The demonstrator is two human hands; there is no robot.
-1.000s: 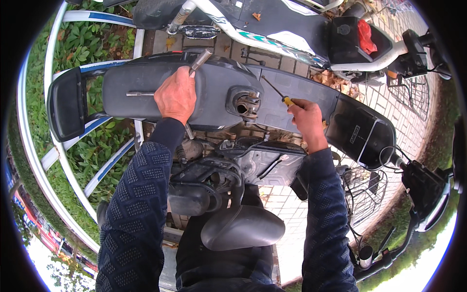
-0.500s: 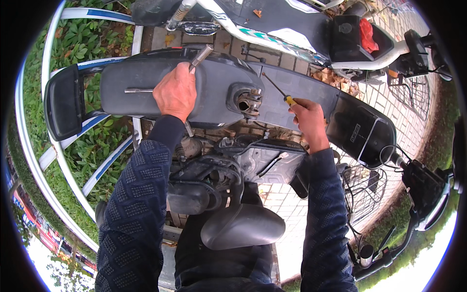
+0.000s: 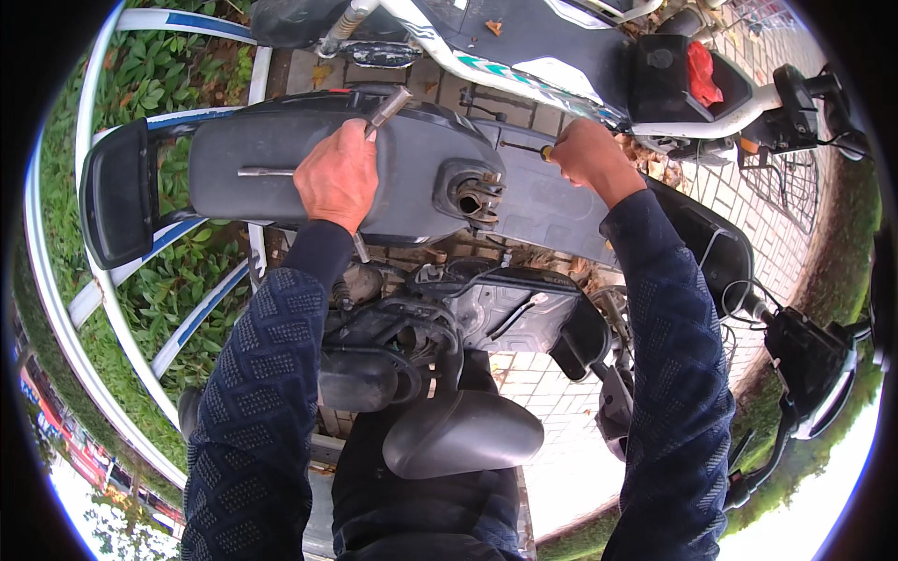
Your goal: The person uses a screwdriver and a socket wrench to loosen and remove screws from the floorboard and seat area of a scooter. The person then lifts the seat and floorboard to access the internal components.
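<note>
Left hand: our left hand (image 3: 339, 180) lies curled over the top of the grey panel (image 3: 412, 168), fingers closed around a metal tool (image 3: 386, 108) whose end pokes up past the panel's far edge. It sits where it sat half a second ago.

Right hand: our right hand (image 3: 589, 154) is closed round the screwdriver (image 3: 526, 148). It has gone up and away from us since a second ago (then it was lower, at the panel's near right part, with the shaft slanting up-left); now the thin dark shaft lies nearly level, tip toward the panel's middle.

Panel: it lies crosswise over the stripped scooter (image 3: 468, 318), its black left end (image 3: 117, 192) near the white rail (image 3: 89, 299), its right end running down toward the paving. It has barely shifted.

Socket: the round opening (image 3: 479, 192) with metal parts in it sits mid-panel, between our hands, just left of the screwdriver tip.

Rod: a thin metal rod (image 3: 267, 171) rests on the panel's left part, just beside our left hand.

Meaning: we judge the driver has been brought onto a new spot at the panel's far edge, while the left hand steadies the panel. Whether the tip is seated in a screw we cannot tell.

Around: another scooter (image 3: 561, 56) stands beyond the far edge; plants (image 3: 140, 84) grow to the left.
</note>
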